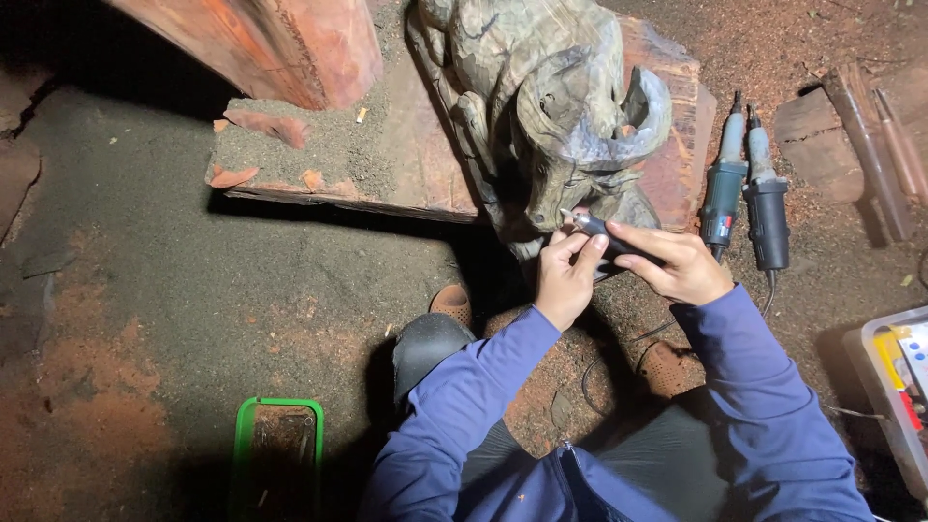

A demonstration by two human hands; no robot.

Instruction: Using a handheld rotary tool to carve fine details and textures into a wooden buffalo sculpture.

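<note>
Carved wooden buffalo (556,116), grey and horned, standing on a reddish timber slab (406,164) above dusty ground. Just below the buffalo's muzzle, a slim rotary carving tool (592,228) clamped in both hands: left hand (565,271) pinched shut near the tip, right hand (677,263) wrapped closed on the body. To the buffalo's right, two larger power grinders (746,193) lying side by side on the slab edge, cords trailing down. Far below and left of the buffalo, a green tray (278,449) in shadow. Likely risks, as a judgement: bit skating off curved grain and gouging the muzzle, or nicking the left fingertips so close to the tip; cord snagging under the knees.
</note>
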